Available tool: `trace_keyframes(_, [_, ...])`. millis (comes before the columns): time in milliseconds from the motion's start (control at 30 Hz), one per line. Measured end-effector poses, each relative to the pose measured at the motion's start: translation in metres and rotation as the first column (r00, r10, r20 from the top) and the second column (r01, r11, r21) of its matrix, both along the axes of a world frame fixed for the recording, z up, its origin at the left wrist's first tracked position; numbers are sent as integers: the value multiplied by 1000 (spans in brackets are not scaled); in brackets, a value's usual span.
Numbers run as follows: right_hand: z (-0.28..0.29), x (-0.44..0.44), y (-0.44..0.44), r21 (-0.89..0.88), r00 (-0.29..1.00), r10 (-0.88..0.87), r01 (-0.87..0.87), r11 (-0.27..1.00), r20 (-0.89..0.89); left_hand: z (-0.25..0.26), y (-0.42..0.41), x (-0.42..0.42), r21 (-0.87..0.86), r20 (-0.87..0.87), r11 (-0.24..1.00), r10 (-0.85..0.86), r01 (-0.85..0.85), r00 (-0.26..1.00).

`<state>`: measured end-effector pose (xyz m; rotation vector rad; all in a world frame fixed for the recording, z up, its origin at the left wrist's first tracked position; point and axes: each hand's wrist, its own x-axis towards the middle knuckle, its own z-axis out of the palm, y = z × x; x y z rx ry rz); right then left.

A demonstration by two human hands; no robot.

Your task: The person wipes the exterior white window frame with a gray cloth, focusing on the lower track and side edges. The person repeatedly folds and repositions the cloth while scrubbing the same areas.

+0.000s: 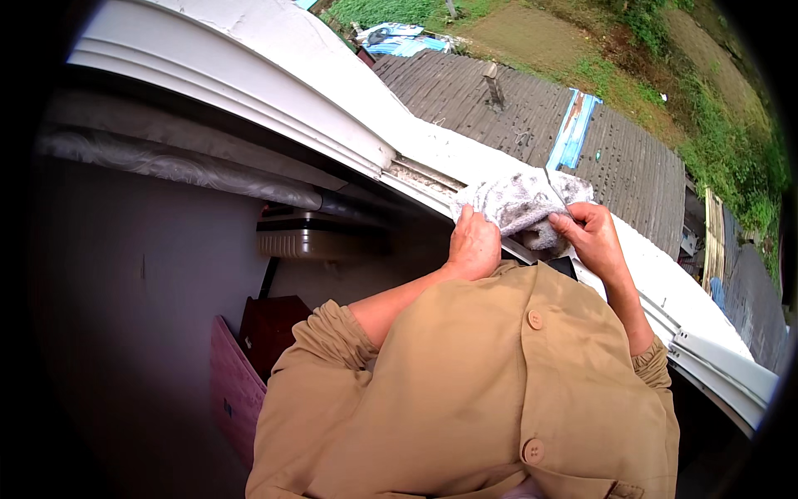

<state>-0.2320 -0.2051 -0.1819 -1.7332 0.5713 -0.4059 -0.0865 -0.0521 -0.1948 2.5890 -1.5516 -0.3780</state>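
A dirt-stained, pale grey cloth [520, 201] lies bunched over the white window frame [424, 143] in front of me. My left hand [475, 244] grips the cloth's near left edge. On the cloth's right side, my right hand [592, 237] pinches a thin dark rod-like tool [556, 189] between thumb and fingers. The tool slants across the cloth; its exact kind is unclear. Left of the cloth, a stretch of window track [427, 174] holds brown dirt. The cloth covers the part of the track beneath it.
Outside and below is a corrugated roof [530, 118] with a blue strip [575, 128], beyond it vegetation [729, 150]. Indoors, a ribbed suitcase [305, 236], a dark red box [274, 324] and a pink panel [234, 387] stand left of me. A rolled patterned sheet [174, 159] runs below the frame.
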Motion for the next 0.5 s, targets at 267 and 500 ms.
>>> trace_keyframes(267, [0, 4, -33, 204, 988, -27, -4, 979, 150, 7, -22, 4, -186, -567, 858, 304, -479, 765])
trace_keyframes(500, [22, -15, -65, 297, 918, -284, 199, 934, 276, 76, -69, 49, -415, -910, 659, -312, -628, 275])
